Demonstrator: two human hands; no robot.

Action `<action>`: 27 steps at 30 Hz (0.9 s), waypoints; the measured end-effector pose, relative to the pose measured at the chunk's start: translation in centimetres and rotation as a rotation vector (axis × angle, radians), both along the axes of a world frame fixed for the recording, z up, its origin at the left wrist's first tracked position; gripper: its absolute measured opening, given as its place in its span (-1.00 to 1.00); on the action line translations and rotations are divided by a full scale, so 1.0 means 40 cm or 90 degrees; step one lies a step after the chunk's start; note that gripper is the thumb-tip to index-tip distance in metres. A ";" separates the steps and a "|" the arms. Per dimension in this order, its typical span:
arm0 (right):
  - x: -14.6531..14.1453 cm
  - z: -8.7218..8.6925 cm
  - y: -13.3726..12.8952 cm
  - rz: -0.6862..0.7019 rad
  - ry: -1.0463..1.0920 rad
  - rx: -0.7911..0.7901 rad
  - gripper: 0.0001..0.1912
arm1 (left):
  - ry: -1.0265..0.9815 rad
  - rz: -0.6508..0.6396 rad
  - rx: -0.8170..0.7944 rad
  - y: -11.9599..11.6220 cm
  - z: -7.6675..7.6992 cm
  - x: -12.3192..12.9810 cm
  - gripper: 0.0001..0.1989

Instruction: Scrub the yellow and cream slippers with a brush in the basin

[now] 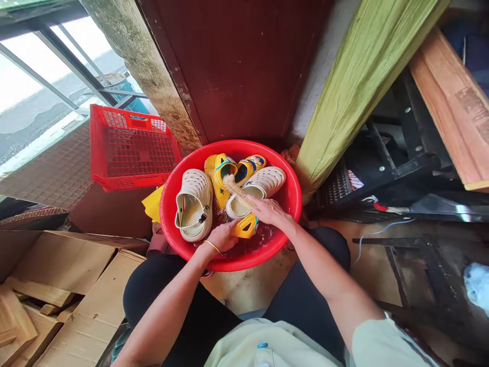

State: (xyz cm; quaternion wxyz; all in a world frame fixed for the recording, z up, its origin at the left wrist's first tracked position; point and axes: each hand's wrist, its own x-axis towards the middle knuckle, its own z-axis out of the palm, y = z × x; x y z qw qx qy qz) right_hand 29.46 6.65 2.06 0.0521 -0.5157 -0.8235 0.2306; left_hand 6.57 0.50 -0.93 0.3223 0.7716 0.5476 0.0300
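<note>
A red plastic basin (294, 196) sits on the floor between my knees, holding water and several clog shoes. Two cream clogs (194, 203) lie in it, one on the left and one at the middle right. Yellow clogs (219, 171) lie at the back. My left hand (222, 236) grips a small yellow clog (245, 227) at the basin's near side. My right hand (270, 210) holds a scrubbing brush (236, 189) by its handle, its bristled head lying over the clogs.
A red slatted crate (132, 148) stands to the left behind the basin. Flattened cardboard (61, 265) and wood pieces lie at the lower left. A dark red door is behind, a green post (355, 81) and black metal frame to the right.
</note>
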 end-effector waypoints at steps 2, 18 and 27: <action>0.008 0.011 -0.005 -0.028 0.030 0.027 -0.35 | -0.096 0.004 -0.010 0.012 0.040 -0.033 -0.36; -0.056 0.072 -0.029 -0.168 0.206 0.240 -0.32 | -0.574 0.333 0.059 0.052 0.150 -0.174 -0.29; -0.150 0.081 -0.077 -0.033 0.016 0.158 -0.34 | -0.176 0.324 0.201 0.083 0.060 -0.060 -0.48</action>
